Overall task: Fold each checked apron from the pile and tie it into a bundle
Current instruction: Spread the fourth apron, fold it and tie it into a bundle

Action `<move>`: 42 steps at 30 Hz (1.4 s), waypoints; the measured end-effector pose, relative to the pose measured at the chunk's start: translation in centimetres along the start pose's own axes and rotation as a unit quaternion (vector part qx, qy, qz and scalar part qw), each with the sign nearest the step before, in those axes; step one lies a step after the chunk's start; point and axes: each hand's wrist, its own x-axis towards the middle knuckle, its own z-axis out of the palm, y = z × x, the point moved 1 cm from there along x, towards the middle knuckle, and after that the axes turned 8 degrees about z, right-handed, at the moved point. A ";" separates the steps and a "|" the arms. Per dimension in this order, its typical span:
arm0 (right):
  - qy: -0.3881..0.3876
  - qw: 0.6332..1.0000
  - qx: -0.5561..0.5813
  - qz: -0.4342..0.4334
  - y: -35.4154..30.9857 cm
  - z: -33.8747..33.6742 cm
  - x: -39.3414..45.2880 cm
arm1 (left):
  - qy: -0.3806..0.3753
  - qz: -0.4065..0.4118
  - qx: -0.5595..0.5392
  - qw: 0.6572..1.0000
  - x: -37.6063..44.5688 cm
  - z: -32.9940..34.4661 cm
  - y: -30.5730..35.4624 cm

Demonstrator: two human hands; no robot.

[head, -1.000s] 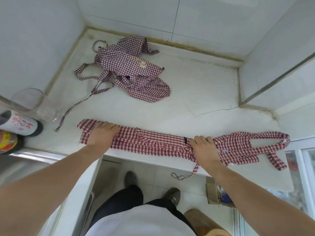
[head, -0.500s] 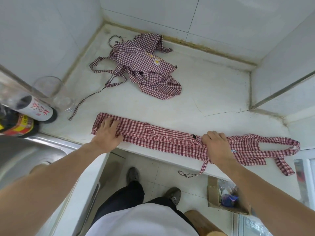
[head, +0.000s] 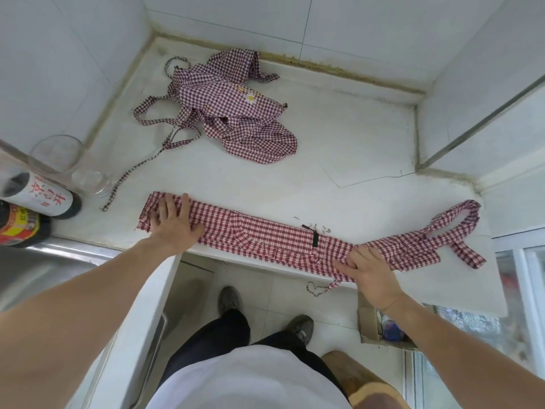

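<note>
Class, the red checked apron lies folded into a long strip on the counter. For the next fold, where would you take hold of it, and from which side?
Probably the left end of the red checked apron, where the left hand presses flat. That end is square and free of straps; pinch its corners from the left and carry it toward the right hand, which pins the strap end.

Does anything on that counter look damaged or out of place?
Yes: a thin crack runs across the counter near the right wall. Also, a tie string from the folded apron dangles over the front edge.
</note>
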 end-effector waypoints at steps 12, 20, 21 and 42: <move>-0.038 0.994 0.083 0.056 -0.1 1.0 -0.5 | 0.187 0.120 -0.043 0.974 -2.6 -1.2 14.5; -0.079 0.989 0.076 0.097 -1.7 0.0 -0.4 | -0.034 0.272 0.031 0.961 -4.8 7.1 26.1; -0.089 0.986 0.083 0.118 -1.5 0.0 -0.7 | -0.044 0.265 0.047 0.962 -4.7 7.5 26.0; -0.059 0.944 -0.007 0.324 12.5 -1.3 -5.9 | -0.058 0.165 0.055 0.983 -2.5 6.1 23.7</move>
